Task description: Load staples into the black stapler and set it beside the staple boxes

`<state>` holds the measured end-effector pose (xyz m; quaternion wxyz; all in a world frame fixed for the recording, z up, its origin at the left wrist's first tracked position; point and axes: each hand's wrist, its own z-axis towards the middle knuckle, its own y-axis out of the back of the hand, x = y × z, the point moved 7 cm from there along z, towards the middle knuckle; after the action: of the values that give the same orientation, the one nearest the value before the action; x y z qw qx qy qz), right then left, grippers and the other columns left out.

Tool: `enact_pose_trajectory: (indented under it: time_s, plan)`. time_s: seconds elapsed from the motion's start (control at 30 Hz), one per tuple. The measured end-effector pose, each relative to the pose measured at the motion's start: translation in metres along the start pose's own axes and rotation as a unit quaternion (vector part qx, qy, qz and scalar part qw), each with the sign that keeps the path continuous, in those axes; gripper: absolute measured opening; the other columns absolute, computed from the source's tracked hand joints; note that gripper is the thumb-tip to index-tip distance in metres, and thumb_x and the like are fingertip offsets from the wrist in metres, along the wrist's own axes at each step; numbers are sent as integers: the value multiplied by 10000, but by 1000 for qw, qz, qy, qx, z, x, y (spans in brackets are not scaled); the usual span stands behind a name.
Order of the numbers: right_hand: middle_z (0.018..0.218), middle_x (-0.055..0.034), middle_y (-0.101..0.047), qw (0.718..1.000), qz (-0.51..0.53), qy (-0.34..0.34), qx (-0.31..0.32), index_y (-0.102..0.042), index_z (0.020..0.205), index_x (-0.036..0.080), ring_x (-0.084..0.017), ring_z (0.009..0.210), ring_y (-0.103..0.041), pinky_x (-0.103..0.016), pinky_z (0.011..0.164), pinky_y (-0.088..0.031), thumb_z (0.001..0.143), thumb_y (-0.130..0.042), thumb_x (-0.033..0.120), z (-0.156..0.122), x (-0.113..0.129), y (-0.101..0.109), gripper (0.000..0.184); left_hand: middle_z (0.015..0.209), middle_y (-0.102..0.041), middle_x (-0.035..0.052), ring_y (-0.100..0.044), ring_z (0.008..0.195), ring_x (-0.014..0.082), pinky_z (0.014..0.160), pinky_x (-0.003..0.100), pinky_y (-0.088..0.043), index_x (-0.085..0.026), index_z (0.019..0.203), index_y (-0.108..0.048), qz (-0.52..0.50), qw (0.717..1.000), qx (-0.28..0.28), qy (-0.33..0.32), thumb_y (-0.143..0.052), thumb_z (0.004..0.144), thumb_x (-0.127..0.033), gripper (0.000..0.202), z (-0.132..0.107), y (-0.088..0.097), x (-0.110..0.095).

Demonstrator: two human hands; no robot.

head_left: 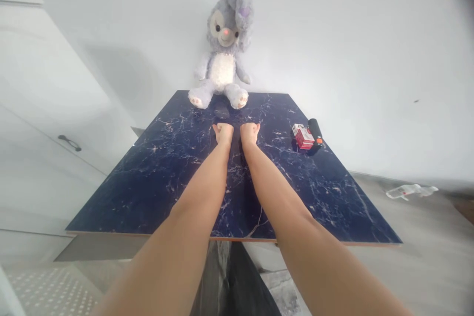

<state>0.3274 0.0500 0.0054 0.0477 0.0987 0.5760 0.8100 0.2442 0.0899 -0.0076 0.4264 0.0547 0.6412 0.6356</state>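
Observation:
Both my arms reach straight out over a dark blue marble-patterned table (pixel 155 182). My left hand (pixel 224 133) is closed in a fist, its thumb at the outer left side, and nothing shows in it. Close beside it, with a narrow gap between, my right hand (pixel 249 133) is also a fist, thumb outward to the right, with no object visible. Just beyond the hands a grey plush rabbit (pixel 222 71) with a white belly sits upright at the table's far edge against the wall. Neither hand appears to touch it.
Toward the table's right edge lie a red and white small box (pixel 302 137) and a black cylinder with an orange part (pixel 315 131). A white cabinet (pixel 48 108) with a dark handle stands left. Clear plastic items (pixel 411 190) lie on the floor at right.

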Motion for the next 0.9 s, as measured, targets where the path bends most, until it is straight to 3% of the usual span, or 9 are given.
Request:
enact_pose_trajectory:
  time_s: [0.13, 0.2, 0.33, 0.43, 0.6, 0.8, 0.9]
  plan:
    - [548, 24, -333, 999, 33, -38, -17, -526, 663, 222, -164, 606, -464, -337, 566, -501, 1030, -305, 313, -4, -4, 3, 438, 570, -440, -34, -428, 516, 116, 507, 275, -409, -186, 707, -542, -102, 991, -88, -17, -424, 1036, -502, 471, -4, 2, -2]
    - [541, 19, -343, 997, 69, -45, -14, -499, 656, 248, -176, 605, -483, -347, 542, -501, 1036, -301, 399, -4, 5, 3, 454, 501, -309, -67, -337, 464, 105, 468, 264, -350, -212, 637, -456, -153, 982, -107, -33, -408, 1035, -523, 507, -5, 1, -5]
    - [544, 4, -394, 983, 179, -25, 21, -424, 628, 293, -183, 618, -526, -320, 488, -478, 1021, -334, 519, 1, 57, -8, 463, 479, -251, -46, -404, 507, 139, 445, 279, -349, -263, 566, -335, -237, 965, -95, -57, -429, 1008, -533, 527, 8, -19, -34]
    - [547, 6, -374, 961, 270, -8, 53, -301, 579, 291, -161, 621, -541, -270, 479, -466, 1019, -379, 468, 7, 95, -19, 481, 499, -195, -25, -406, 521, 147, 420, 277, -359, -277, 537, -191, -284, 954, -81, -59, -439, 993, -469, 554, 25, -43, -61]
    - [514, 35, -272, 913, 401, -7, 80, -180, 583, 282, -135, 530, -464, -240, 413, -395, 982, -499, 420, 11, 107, -30, 529, 496, -109, -36, -310, 468, 127, 371, 251, -325, -272, 525, -172, -355, 929, -96, -48, -409, 1009, -415, 558, 37, -57, -70]
    - [531, 82, -115, 854, 513, 3, 83, -124, 584, 279, -94, 425, -211, -245, 341, -257, 913, -662, 401, 11, 107, -27, 643, 484, -191, -46, -309, 421, 88, 337, 219, -244, -245, 491, -280, -434, 886, -160, -36, -449, 1028, -381, 579, 36, -52, -58]
    - [535, 87, -88, 835, 543, 12, 92, -108, 584, 265, -72, 415, -147, -240, 335, -218, 917, -663, 367, 9, 112, -22, 655, 619, -515, -20, -513, 543, 94, 463, 208, -446, -167, 673, -566, -471, 857, -207, -22, -534, 1012, -384, 403, 29, -47, -46]
